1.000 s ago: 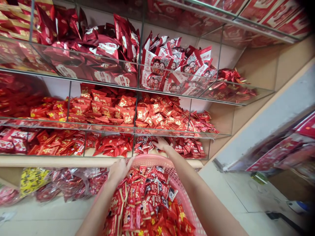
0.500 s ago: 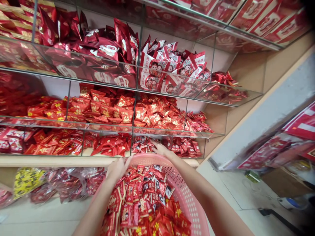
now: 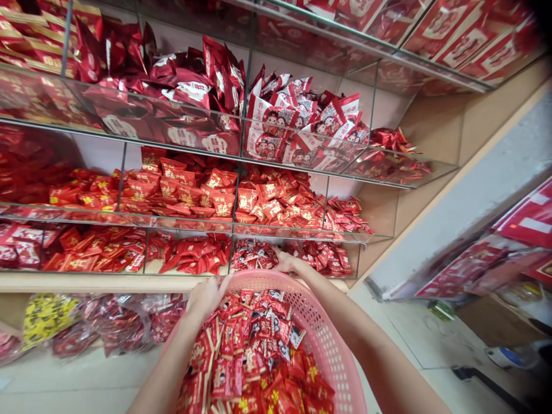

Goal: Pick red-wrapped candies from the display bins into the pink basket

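My left hand [image 3: 206,298] is closed on the far rim of a pink plastic basket [image 3: 345,368]. The basket is heaped with small red candy packets [image 3: 233,351], some printed with dark and white figures, some with yellow characters. Beyond the rim, my right hand [image 3: 285,261] reaches into the lowest shelf row, at the right edge of a pile of small red, black and white packets [image 3: 253,254]. Its fingers look stretched out and apart beside the pile, and I see no packet in them. More red packets [image 3: 321,257] lie just to its right.
Glass-fronted shelves [image 3: 181,221] hold sorted red sweets in several rows above. Under the bottom board [image 3: 107,283], plastic bags [image 3: 116,322] lie on the tiled floor. A wooden side panel [image 3: 375,253] ends the shelves at right, with a cardboard box [image 3: 495,322] beyond.
My right hand has drawn slightly to the right across the pile of red, black and white packets. My left hand and the basket stay in place.
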Demonstrator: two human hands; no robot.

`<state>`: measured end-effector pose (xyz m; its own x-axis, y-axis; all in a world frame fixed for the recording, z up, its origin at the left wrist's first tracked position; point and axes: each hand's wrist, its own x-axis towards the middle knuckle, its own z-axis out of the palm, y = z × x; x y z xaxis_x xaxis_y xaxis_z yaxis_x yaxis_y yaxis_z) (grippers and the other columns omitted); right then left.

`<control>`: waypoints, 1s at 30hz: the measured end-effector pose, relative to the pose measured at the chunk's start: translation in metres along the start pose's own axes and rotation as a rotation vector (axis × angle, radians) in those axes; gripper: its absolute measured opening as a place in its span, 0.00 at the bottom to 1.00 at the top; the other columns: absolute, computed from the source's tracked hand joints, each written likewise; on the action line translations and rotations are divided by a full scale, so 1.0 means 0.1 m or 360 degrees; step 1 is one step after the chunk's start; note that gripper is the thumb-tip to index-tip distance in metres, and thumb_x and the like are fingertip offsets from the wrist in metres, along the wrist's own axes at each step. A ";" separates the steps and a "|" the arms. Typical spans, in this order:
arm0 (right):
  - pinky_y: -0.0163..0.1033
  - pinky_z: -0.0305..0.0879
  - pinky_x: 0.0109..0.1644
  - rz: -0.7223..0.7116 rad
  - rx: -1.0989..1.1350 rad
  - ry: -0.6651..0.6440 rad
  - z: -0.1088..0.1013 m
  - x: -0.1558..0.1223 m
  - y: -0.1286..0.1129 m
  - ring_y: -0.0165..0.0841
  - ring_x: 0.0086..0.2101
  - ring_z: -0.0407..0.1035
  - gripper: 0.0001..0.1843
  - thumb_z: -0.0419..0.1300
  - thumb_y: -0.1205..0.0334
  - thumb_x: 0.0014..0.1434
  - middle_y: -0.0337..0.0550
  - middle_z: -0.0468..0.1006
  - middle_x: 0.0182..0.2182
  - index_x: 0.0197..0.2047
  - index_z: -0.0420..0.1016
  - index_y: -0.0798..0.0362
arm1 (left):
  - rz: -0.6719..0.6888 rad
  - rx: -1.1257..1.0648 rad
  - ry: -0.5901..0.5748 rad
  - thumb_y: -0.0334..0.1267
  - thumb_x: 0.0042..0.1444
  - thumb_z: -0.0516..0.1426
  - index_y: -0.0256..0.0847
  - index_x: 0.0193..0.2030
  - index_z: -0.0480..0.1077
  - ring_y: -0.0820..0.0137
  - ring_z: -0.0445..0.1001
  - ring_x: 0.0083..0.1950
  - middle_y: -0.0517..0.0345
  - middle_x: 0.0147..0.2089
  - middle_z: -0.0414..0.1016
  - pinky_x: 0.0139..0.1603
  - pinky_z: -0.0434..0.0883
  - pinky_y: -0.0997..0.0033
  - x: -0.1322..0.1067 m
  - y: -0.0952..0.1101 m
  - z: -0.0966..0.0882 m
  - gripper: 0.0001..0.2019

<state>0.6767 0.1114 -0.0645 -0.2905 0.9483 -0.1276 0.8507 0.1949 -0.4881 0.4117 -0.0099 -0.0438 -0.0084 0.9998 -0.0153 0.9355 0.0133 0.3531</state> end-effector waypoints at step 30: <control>0.39 0.59 0.54 -0.0244 -0.0308 -0.0242 0.01 0.04 -0.12 0.42 0.53 0.61 0.41 0.64 0.66 0.40 0.49 0.62 0.57 0.60 0.59 0.51 | -0.0005 0.0023 -0.0001 0.59 0.56 0.34 0.39 0.35 0.72 0.57 0.74 0.41 0.42 0.37 0.77 0.42 0.66 0.63 -0.01 0.01 -0.01 0.33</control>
<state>0.6646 0.1127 -0.0603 -0.4721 0.8585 -0.2004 0.8553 0.3912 -0.3397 0.4126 -0.0111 -0.0421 -0.0112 0.9998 -0.0167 0.9406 0.0162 0.3393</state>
